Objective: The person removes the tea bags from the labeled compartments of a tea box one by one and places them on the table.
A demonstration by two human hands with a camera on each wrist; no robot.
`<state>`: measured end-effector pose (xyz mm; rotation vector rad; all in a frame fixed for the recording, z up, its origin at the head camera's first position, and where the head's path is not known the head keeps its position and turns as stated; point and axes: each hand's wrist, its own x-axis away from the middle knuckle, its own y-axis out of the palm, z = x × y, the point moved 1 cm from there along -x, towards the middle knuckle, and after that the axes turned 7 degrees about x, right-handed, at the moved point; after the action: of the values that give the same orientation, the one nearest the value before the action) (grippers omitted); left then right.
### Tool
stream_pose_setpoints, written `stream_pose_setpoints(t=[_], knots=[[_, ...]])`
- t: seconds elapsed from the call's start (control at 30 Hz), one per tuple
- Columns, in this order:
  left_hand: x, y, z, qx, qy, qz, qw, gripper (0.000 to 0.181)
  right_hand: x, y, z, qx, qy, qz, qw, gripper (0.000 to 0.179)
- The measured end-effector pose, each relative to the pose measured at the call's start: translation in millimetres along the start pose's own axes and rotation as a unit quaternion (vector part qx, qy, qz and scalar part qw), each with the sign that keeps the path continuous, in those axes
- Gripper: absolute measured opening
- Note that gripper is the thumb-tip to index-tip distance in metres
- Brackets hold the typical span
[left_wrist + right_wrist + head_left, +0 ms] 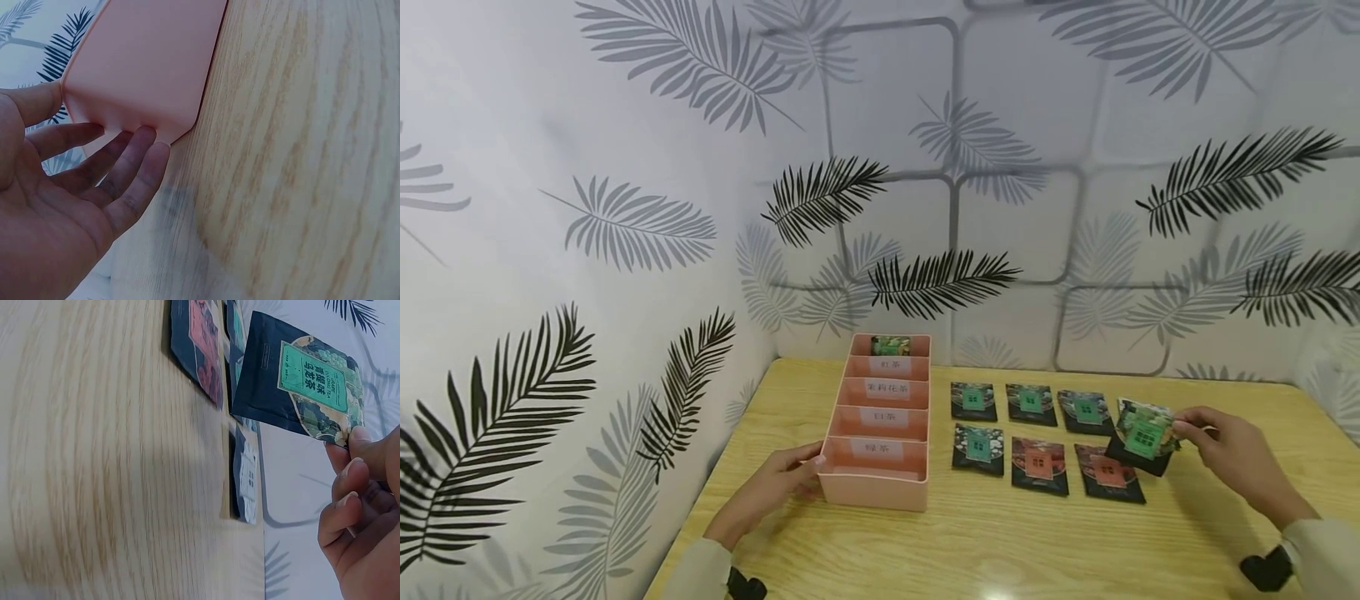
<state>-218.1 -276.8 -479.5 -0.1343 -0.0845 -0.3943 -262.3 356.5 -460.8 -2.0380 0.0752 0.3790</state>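
My left hand grips the near left corner of a pink divided box. In the left wrist view its thumb hooks at the rim and its fingertips press the outer wall. My right hand pinches one corner of a dark tea bag packet between thumb and finger. That packet has a green label reading grape oolong tea and hangs tilted above the table. Behind it, a packet with a whitish front shows in the right wrist view. The box's rearmost compartment holds a green-and-dark packet.
Paper labels with Chinese tea names mark the box's dividers. Right of the box, several tea packets lie in two rows, including a green-labelled packet and a red-labelled packet. A leaf-patterned wall borders the wooden table behind.
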Motion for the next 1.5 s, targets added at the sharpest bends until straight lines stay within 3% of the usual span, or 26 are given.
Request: stream_pose_setpoints(t=[0.53,0.93,1.23,1.5], knots=[[0.1,1.1,1.7,0.006,-0.001,0.0,1.0,0.059,13.8,-4.8,29.3,0.037,0.03,-0.027,0.9985,0.035],[1.8,0.9,2.8,0.0,-0.002,0.003,1.0,0.06,17.1,-1.3,44.5,-0.002,0.086,-0.12,0.989,0.047],[1.4,1.6,3.8,-0.01,0.002,0.0,0.9999,0.059,15.6,2.8,56.5,-0.037,0.102,-0.173,0.9789,0.051],[2.6,1.0,4.3,-0.006,-0.001,0.002,1.0,0.058,6.7,10.2,63.4,0.007,0.083,-0.164,0.983,0.05]])
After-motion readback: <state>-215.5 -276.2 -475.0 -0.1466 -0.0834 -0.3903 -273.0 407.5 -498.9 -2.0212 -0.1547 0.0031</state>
